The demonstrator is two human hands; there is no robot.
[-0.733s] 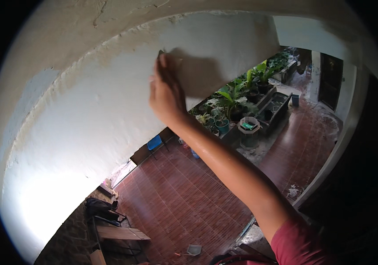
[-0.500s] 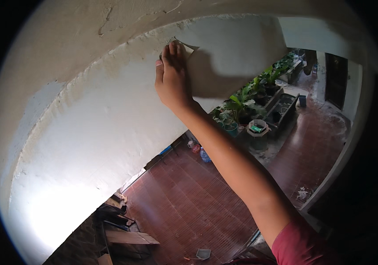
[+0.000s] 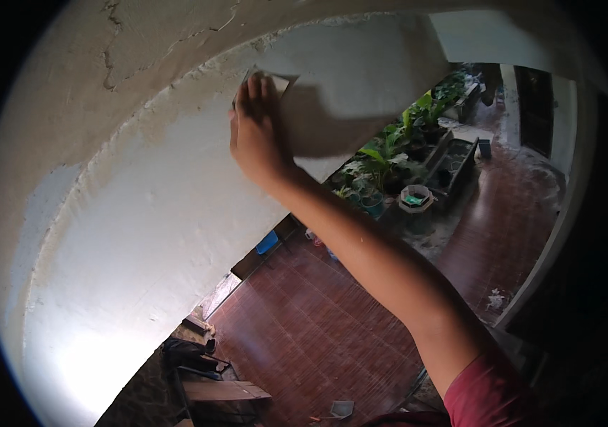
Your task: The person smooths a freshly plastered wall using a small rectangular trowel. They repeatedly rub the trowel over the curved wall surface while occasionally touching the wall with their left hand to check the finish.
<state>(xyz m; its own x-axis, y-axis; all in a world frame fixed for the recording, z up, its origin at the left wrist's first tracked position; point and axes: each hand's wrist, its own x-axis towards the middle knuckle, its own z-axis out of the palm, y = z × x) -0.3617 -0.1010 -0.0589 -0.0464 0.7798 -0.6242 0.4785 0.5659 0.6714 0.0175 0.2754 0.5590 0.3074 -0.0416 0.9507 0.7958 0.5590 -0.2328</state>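
My right hand (image 3: 260,135) is raised at the upper middle and closed on a small sheet of sandpaper (image 3: 280,82). The fingers press the sheet flat against a pale plastered beam (image 3: 169,192), just below its rough upper edge. One corner of the paper sticks out past the fingertips on the right. My bare forearm reaches up from the lower right, with a red sleeve at its end. A shadow of the hand falls on the beam to the right. My left hand is out of the picture.
Beyond the beam, far below, lies a red tiled floor (image 3: 318,313). Potted plants (image 3: 382,160) stand by a long trough (image 3: 453,164) and an octagonal planter (image 3: 416,198) on the right. A wooden board (image 3: 222,391) and a dustpan (image 3: 342,408) are at the bottom. Cracks run through the plaster above.
My right hand, still holding the sandpaper on the beam, appears slightly further left and lower. The whole view has also shifted a little, showing more of the cracked plaster at the top left.
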